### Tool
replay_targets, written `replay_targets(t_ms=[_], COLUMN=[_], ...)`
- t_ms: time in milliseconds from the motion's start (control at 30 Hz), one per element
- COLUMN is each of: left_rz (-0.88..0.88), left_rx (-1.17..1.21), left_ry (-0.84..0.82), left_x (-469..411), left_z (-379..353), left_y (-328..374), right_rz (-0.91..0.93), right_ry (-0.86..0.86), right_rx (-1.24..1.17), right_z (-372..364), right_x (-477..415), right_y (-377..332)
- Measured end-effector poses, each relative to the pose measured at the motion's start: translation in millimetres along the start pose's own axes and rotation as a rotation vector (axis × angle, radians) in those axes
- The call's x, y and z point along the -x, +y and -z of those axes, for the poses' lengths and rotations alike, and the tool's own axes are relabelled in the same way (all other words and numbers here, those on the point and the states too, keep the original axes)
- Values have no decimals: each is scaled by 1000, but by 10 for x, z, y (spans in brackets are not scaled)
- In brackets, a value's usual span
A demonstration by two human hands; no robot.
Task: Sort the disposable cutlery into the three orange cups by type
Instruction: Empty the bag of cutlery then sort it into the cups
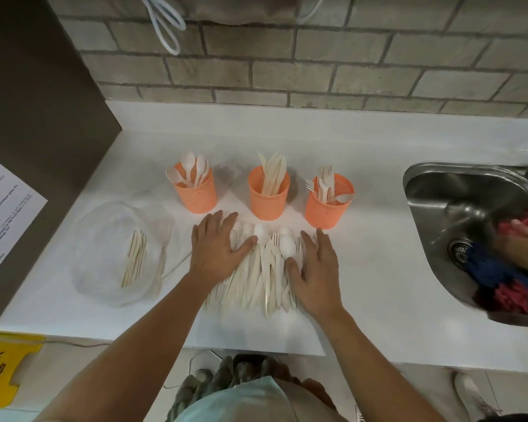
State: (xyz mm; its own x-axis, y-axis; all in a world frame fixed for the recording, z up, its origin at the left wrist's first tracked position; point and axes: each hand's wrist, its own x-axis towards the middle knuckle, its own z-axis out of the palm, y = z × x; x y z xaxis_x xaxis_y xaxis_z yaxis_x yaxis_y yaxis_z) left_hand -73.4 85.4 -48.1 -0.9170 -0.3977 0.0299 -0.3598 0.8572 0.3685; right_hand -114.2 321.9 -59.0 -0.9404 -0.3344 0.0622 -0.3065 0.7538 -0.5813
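On the white counter (363, 153), both hands lie flat with straight fingers on a pile (264, 275) of pale cutlery: the left hand (218, 248) on its left edge, the right hand (316, 269) on its right, neither grasping anything. Just behind stand three orange cups: spoons (195, 190), knives (269, 193) and forks (328, 201).

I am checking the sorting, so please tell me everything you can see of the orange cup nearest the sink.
The right orange cup looks like plastic, round, with small holes in its wall. It stands upright on the white counter, apart from the middle cup. Pale forks stand in it, tines up, and one spoon-like piece leans over its rim. The right hand lies just before its base; contact cannot be told.
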Motion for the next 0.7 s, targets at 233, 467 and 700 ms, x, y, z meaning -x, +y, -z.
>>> replay_targets(t_ms=[233,467,700], left_rz=[417,339,348], left_rx=[88,-34,169], left_ry=[234,-67,-87], left_x=[196,455,409], left_z=[254,207,353], left_y=[-26,-250,-213], right_rz=[7,14,140], right_ry=[-54,-58,-64], right_rx=[139,127,139], right_z=[-33,-33,35], right_x=[12,-3,-123], right_y=[-4,-26,-146])
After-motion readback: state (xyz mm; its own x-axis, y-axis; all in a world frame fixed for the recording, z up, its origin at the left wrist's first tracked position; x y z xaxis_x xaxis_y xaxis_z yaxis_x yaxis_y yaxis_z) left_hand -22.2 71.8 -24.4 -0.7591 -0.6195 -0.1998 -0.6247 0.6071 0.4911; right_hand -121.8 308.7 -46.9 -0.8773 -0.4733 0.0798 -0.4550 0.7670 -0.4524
